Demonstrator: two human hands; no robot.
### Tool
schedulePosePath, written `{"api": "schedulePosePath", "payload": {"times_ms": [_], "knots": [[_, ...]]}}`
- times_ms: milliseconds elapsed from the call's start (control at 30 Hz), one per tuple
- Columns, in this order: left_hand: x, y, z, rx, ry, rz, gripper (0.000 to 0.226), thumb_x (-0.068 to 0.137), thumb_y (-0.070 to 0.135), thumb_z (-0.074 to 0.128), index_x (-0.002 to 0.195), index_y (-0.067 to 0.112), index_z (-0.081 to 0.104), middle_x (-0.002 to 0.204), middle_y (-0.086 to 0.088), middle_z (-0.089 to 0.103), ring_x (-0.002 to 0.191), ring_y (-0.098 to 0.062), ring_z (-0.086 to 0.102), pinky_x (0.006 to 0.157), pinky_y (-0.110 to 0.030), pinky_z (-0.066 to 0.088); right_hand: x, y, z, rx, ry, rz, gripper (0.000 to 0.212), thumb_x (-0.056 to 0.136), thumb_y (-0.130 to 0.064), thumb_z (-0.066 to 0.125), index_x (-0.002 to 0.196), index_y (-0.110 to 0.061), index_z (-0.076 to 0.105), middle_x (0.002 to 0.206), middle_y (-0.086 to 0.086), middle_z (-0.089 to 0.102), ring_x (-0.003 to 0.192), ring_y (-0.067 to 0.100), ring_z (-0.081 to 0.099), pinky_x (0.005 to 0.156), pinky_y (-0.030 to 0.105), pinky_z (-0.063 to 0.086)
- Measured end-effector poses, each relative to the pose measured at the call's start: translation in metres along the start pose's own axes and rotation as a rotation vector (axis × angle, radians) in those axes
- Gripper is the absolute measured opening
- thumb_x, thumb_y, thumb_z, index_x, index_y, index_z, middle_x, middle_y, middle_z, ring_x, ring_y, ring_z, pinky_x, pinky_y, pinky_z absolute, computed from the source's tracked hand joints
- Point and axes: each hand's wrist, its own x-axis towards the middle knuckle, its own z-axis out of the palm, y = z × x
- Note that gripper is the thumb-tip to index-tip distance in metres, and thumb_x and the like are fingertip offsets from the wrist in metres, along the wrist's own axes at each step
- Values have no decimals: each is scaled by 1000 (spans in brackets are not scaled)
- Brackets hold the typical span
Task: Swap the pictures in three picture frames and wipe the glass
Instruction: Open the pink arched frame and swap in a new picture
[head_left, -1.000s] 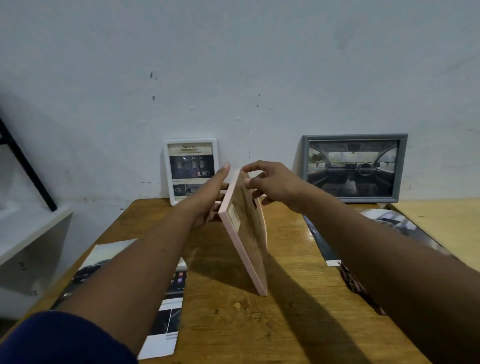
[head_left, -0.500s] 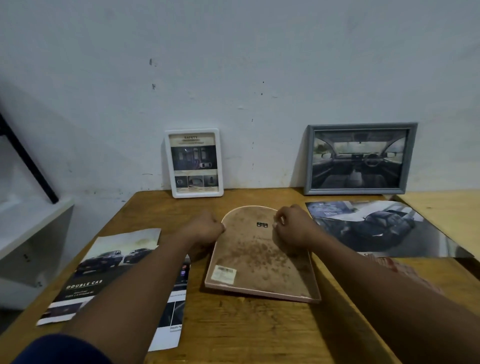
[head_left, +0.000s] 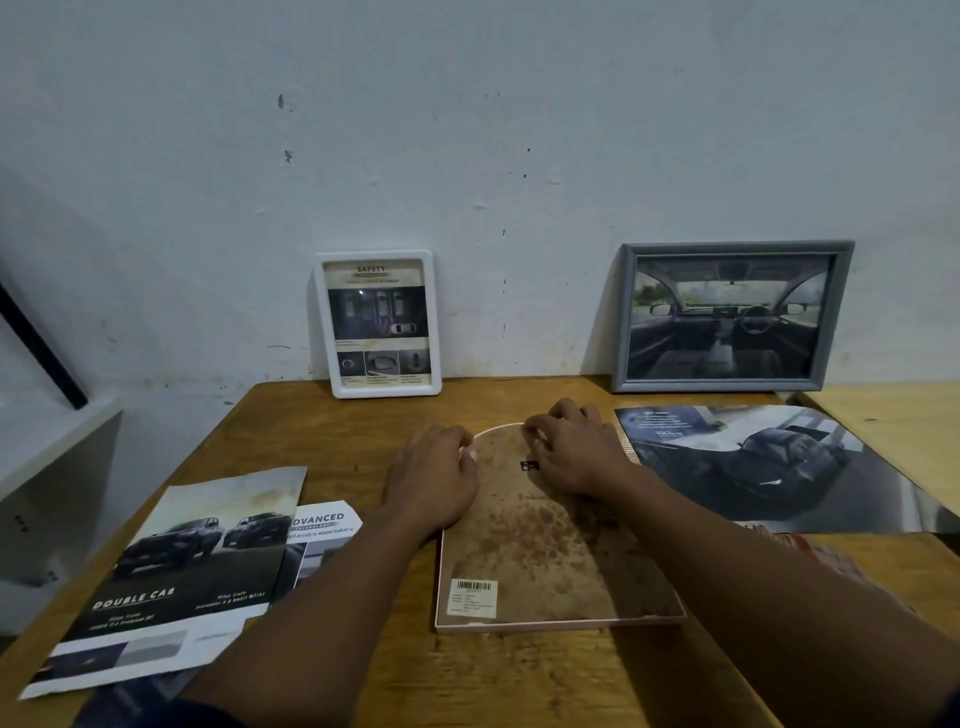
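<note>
Holding pink frame rim: left hand, right hand.

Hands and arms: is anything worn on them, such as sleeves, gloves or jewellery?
The left hand and right hand are bare: no gloves, rings or watch show. Both forearms are uncovered. A dark blue sleeve edge shows on the left arm at the view's bottom.
</note>
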Motion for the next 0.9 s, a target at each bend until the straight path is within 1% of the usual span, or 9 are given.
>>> {"api": "schedulePosePath", "payload": {"times_ms": [133, 300, 400, 467, 633, 733, 833, 900], "knots": [[-3, -5, 9, -34, 114, 27, 31, 104, 32, 43, 124, 26, 65, 121, 5, 64, 115, -16, 52, 101, -42, 44, 5, -1, 1, -8, 26, -31, 44, 99, -44, 43, 138, -28, 54, 138, 2, 46, 126, 24, 39, 104, 48, 37], [-3, -5, 11, -77, 150, 23, 32, 105, 31, 40, 116, 24, 69, 117, 3, 66, 112, -16, 52, 100, -44, 43, 10, -1, -2, -17, 82, -73, 40, 98, -41, 43, 129, -25, 62, 129, 3, 54, 117, 23, 45, 95, 44, 44], [-2, -6, 11, -80, 148, 12, 33, 105, 32, 39, 117, 24, 69, 117, 3, 66, 112, -15, 52, 101, -44, 43, 17, -3, -5, -56, 61, -67, 39, 97, -43, 42, 126, -25, 61, 128, 3, 55, 116, 23, 45, 94, 42, 43], [-1, -6, 12, -75, 151, 11, 34, 105, 33, 39, 118, 24, 69, 117, 4, 66, 112, -15, 52, 101, -44, 43, 22, -7, -4, -81, 41, -57, 38, 97, -46, 41, 122, -25, 60, 126, 3, 54, 116, 24, 44, 95, 43, 41], [0, -7, 14, -63, 169, -2, 37, 105, 36, 37, 118, 22, 69, 115, 4, 67, 109, -14, 53, 99, -42, 44, 27, -11, 11, -15, 89, -24, 30, 95, -44, 36, 109, -22, 52, 115, 3, 56, 106, 23, 45, 91, 44, 41], [1, -8, 15, -56, 174, -10, 39, 105, 37, 35, 118, 21, 69, 116, 4, 67, 110, -13, 52, 100, -41, 42, 30, -12, 13, -2, 98, -21, 30, 95, -44, 36, 105, -21, 52, 109, 3, 55, 103, 23, 46, 89, 43, 42], [1, -9, 16, -57, 178, -21, 40, 105, 38, 35, 120, 22, 69, 117, 4, 67, 110, -12, 52, 100, -39, 41, 27, -10, 15, -57, 223, -53, 37, 97, -45, 35, 102, -18, 60, 103, 3, 59, 95, 22, 48, 83, 41, 44], [2, -9, 16, -56, 179, -21, 40, 105, 38, 36, 120, 22, 69, 117, 4, 67, 111, -12, 52, 100, -40, 41, 22, -7, 17, -109, 279, -88, 44, 98, -46, 34, 103, -16, 67, 103, 4, 63, 93, 21, 49, 82, 40, 45]]}}
